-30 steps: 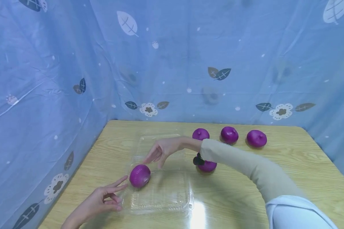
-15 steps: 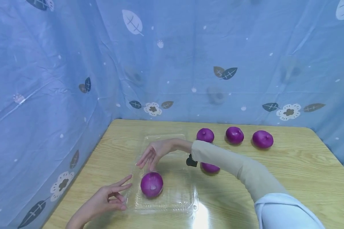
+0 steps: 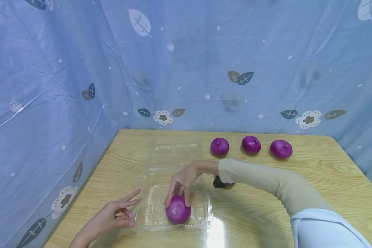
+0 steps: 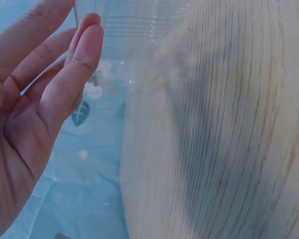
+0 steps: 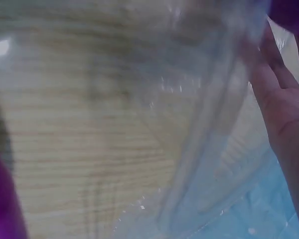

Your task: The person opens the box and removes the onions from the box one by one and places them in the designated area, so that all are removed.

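Note:
A purple onion (image 3: 178, 210) sits in the near half of a clear plastic clamshell container (image 3: 200, 220), whose other half lies unfolded toward the back. My right hand (image 3: 183, 181) grips this onion from above, fingers and thumb around its upper sides. Only part of that hand (image 5: 284, 99) and a bit of onion show at the edge of the right wrist view. My left hand (image 3: 111, 215) pinches the container's left rim between thumb and fingers, while two fingers point outward. In the left wrist view the fingertips of this hand (image 4: 45, 79) meet at the clear edge.
Three more purple onions, left (image 3: 219, 147), middle (image 3: 251, 145) and right (image 3: 281, 149), stand in a row at the back of the wooden table (image 3: 297, 193). Another onion (image 3: 229, 184) is mostly hidden behind the right wrist camera (image 3: 218, 182). A blue patterned curtain (image 3: 189, 69) encloses the table.
The onion has shifted from the container's left edge toward its middle. My right hand has come down and taken hold of it. The left hand stays at the rim.

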{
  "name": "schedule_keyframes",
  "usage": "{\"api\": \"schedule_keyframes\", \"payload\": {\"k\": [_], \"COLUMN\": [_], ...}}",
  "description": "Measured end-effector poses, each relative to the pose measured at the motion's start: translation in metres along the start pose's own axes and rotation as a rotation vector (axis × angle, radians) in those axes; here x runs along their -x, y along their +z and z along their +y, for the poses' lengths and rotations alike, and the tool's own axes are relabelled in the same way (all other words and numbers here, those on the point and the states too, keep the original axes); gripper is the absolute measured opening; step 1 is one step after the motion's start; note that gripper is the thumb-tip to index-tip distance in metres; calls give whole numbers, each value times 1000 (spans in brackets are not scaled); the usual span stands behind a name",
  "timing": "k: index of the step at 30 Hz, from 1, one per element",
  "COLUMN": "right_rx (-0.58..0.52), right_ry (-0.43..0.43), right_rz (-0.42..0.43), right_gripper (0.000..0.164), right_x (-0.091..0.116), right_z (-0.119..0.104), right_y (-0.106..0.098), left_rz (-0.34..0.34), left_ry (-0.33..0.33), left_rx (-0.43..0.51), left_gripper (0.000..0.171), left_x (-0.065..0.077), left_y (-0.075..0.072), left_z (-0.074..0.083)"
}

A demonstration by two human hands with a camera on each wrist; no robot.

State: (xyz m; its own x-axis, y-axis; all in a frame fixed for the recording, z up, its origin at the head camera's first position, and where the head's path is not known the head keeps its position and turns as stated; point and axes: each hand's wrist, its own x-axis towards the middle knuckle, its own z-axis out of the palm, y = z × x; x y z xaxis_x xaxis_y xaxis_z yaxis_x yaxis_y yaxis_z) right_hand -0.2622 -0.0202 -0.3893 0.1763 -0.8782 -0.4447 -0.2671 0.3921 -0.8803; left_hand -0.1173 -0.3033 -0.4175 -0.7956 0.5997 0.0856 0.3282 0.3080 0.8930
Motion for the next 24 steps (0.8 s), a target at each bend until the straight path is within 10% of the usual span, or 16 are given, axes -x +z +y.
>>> {"api": "schedule_keyframes", "payload": {"k": [13, 17, 24], "right_rx": [345, 336, 186], "right_ry": [-54, -15, -186], "right_rz": [53, 169, 273], "right_gripper": [71, 74, 67], "right_x": [7, 19, 40], "right_z": [0, -4, -3], "right_y": [28, 30, 32], "left_rz": [11, 12, 21], "left_ry": [-3, -14, 11], "left_rx": [-14, -22, -15], "left_gripper": [59, 63, 67], "left_x": [-1, -2, -1], "left_y": [1, 1, 1], "left_z": [1, 1, 3]}}
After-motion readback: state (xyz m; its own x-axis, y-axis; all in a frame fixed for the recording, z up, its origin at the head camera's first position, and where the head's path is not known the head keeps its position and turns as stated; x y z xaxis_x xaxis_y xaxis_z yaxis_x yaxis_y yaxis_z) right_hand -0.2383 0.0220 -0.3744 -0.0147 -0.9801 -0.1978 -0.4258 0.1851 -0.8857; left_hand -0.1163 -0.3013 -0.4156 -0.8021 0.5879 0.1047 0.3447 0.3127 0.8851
